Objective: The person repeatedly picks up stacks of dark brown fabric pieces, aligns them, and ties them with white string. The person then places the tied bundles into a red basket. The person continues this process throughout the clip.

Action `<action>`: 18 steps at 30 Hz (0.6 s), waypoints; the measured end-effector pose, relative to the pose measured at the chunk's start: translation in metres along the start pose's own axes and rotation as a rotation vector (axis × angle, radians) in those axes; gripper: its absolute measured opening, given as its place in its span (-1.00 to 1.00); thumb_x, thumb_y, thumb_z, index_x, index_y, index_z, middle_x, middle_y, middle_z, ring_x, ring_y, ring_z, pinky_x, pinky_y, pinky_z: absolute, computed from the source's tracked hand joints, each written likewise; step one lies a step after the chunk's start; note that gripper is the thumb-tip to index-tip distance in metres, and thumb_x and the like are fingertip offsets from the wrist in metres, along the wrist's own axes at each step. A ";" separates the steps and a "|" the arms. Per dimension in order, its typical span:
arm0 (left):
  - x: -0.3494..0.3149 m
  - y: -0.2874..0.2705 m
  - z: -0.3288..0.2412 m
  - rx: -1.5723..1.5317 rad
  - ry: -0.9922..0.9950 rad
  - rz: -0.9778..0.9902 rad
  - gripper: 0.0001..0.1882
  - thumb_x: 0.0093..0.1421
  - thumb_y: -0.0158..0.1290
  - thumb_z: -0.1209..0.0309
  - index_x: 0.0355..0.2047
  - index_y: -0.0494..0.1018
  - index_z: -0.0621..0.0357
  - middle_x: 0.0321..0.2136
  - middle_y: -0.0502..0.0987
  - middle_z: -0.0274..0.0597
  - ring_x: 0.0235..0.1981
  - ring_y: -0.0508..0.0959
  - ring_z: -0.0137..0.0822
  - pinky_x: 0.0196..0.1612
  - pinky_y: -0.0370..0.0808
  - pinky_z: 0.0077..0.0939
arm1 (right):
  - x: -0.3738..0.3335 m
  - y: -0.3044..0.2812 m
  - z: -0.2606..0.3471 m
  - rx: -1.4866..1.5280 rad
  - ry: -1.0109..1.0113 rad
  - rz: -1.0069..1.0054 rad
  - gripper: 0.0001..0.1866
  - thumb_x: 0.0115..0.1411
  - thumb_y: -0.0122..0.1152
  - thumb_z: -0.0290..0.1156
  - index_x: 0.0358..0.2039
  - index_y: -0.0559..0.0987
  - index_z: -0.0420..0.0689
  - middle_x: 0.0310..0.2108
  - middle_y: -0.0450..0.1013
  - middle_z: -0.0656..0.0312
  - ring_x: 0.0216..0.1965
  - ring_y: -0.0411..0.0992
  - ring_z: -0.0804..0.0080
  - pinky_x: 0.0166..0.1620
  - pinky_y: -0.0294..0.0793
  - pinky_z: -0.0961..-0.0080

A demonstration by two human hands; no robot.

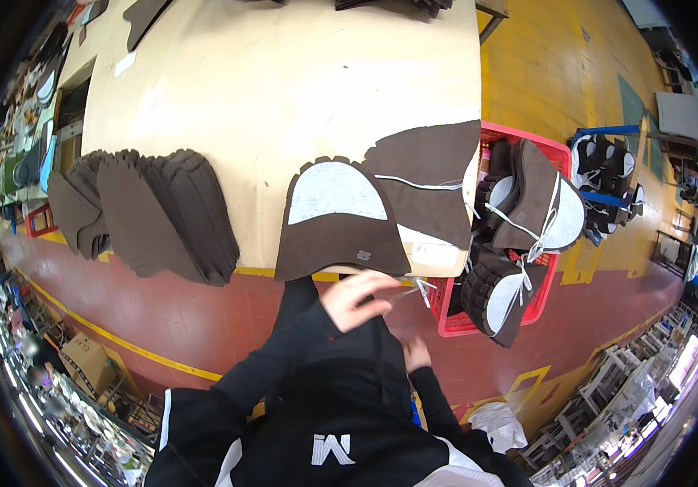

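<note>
A dark brown cut piece (341, 243) with a pale grey half-round patch lies at the near edge of the cream table. Just below that edge is my left hand (358, 300), its fingers stretched out to the right and apart, with no held thing visible. My right hand (417, 355) hangs low beside my body, right of the left hand; its fingers are too small and turned away to read. Right of the patched piece lies a bundle of brown pieces (430, 199) with a white string across it. A pale card (434, 256) sticks out below that bundle.
Several brown pieces stand fanned in a stack (162, 215) on the table's left. A red plastic crate (556, 154) with string-tied bundles stands against the table's right side. Farther right is a blue-framed rack (605, 130) of similar bundles. A cardboard box (89, 361) sits at the lower left.
</note>
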State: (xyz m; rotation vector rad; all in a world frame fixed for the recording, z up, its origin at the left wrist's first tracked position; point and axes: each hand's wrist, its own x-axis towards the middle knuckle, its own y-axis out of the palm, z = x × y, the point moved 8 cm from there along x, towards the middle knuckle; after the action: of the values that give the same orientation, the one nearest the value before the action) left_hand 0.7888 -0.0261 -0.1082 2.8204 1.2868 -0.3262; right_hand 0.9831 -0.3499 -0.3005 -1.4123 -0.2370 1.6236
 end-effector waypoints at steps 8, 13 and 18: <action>-0.028 0.041 0.011 -1.030 -0.382 0.310 -0.24 0.30 -0.21 -0.11 0.32 0.04 0.16 0.00 0.45 -0.05 -0.42 0.53 -0.37 -0.42 0.40 -0.62 | 0.054 -0.240 0.284 0.782 -0.389 0.769 -0.78 0.29 -0.04 -0.37 -0.29 0.55 -0.21 -0.44 0.51 0.29 -0.43 0.43 0.58 -0.39 0.39 0.63; -0.057 -0.048 -0.003 -0.625 -0.516 0.257 -0.69 0.34 -0.09 0.42 0.01 0.48 0.28 -0.51 0.56 -0.25 -0.61 0.33 -0.63 -0.55 0.25 -0.72 | 0.120 -0.354 0.216 0.855 -0.327 -0.133 -0.85 0.26 0.07 -0.46 -0.35 0.58 -0.23 -0.58 0.38 0.42 -0.58 0.21 0.75 -0.49 0.19 0.72; -0.068 -0.148 0.016 -0.009 -0.474 -0.252 -0.84 0.20 0.11 0.45 -0.29 0.62 0.27 -0.63 0.48 -0.33 -0.59 0.40 -0.55 -0.45 0.34 -0.65 | 0.153 -0.366 0.185 0.731 -0.207 -0.226 -0.82 0.23 0.17 -0.43 -0.34 0.61 -0.31 -0.57 0.37 0.45 -0.53 0.19 0.76 -0.45 0.17 0.73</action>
State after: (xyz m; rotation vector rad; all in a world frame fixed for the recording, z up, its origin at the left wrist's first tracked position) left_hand 0.6318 0.0187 -0.1008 2.3554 1.5031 -0.9235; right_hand 1.0284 0.0369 -0.1002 -0.6390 0.0798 1.4511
